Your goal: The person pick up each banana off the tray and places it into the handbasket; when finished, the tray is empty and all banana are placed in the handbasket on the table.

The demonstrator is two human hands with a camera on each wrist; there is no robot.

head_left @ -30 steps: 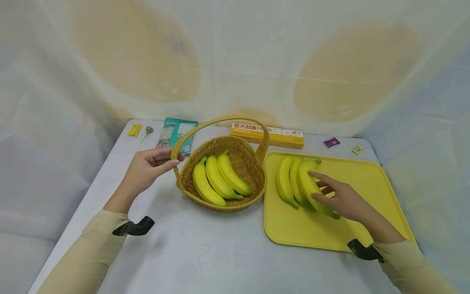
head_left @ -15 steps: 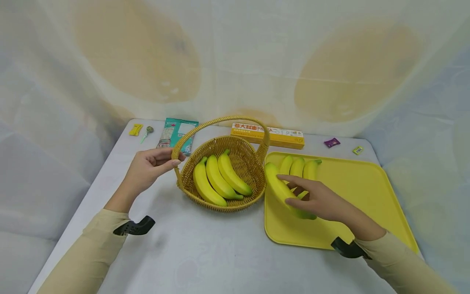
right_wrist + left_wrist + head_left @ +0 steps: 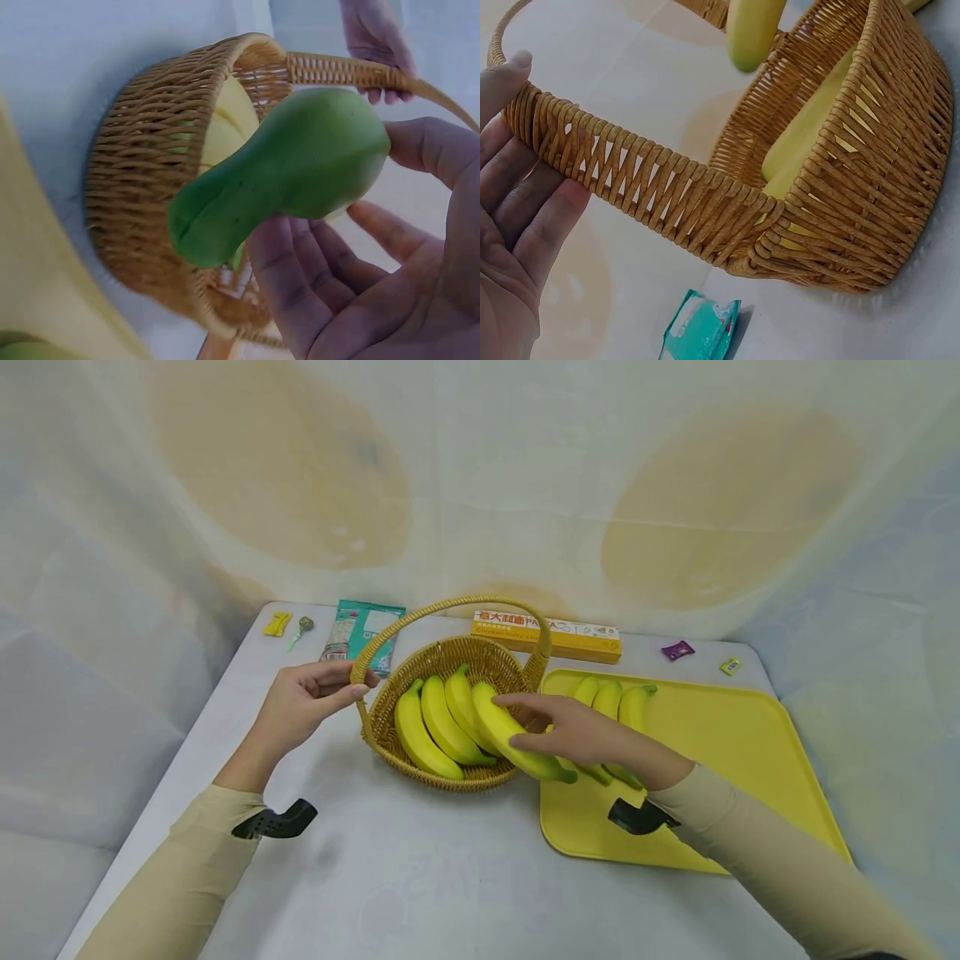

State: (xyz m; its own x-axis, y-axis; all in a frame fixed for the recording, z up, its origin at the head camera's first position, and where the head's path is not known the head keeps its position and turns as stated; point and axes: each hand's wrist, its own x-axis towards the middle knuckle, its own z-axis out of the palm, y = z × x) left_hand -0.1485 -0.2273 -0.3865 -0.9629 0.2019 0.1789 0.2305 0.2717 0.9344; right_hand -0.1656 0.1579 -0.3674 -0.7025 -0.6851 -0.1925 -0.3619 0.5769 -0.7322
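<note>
The right hand grips 1 banana from above, fingers and thumb curled round it, and holds it over the right rim of the wicker basket, its stalk end pointing toward 5 o'clock across the gap to the yellow tray. In the right wrist view that banana shows its greenish end lying across the fingers, with the basket just beyond. The left hand pinches the basket's arched handle at its 9 o'clock foot, thumb on top and fingers below; the left wrist view shows the handle resting against the fingers of the hand. 3 bananas lie side by side inside the basket, touching one another. 3 more bananas lie on the tray at its 10 o'clock corner, partly hidden by the right wrist. Along the table's far edge, at 12 o'clock from the basket, sits an orange box; a teal packet lies at 11 o'clock, and small wrapped sweets lie at 1 o'clock.
</note>
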